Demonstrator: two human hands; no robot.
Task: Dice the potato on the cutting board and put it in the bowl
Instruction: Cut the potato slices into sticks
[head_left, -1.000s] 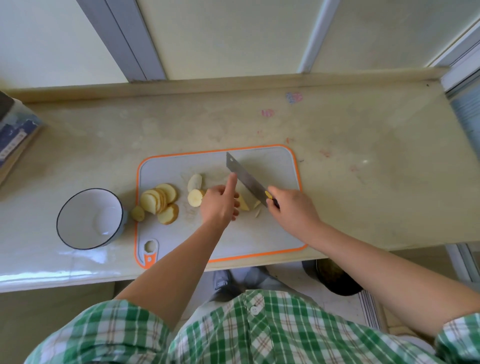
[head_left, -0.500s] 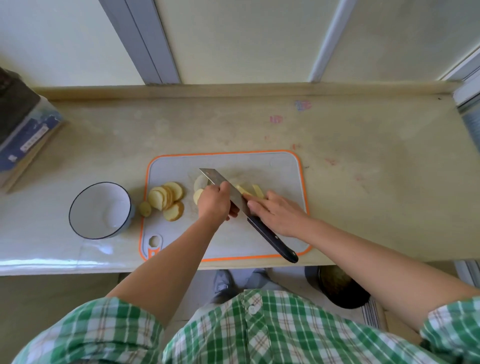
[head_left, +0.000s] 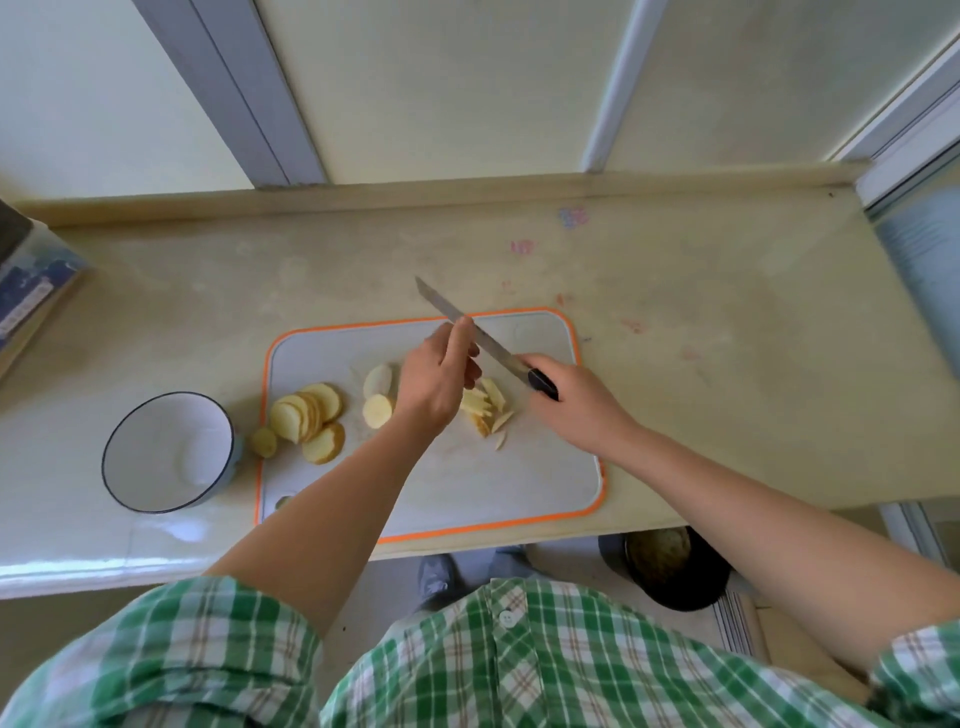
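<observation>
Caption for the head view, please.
Right hand holds the knife over the cutting board, left hand touches its blade; potato strips and slices lie cut; the bowl is empty.

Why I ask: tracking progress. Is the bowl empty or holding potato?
Empty. The bowl shows a bare white inside; the potato slices and strips all lie on the cutting board.

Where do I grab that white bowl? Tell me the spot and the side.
Probably best: pinch the bowl at its near rim from above, thumb inside. It stands upright, mouth open, no handle in view, and the cutting board crowds its right side.
</observation>
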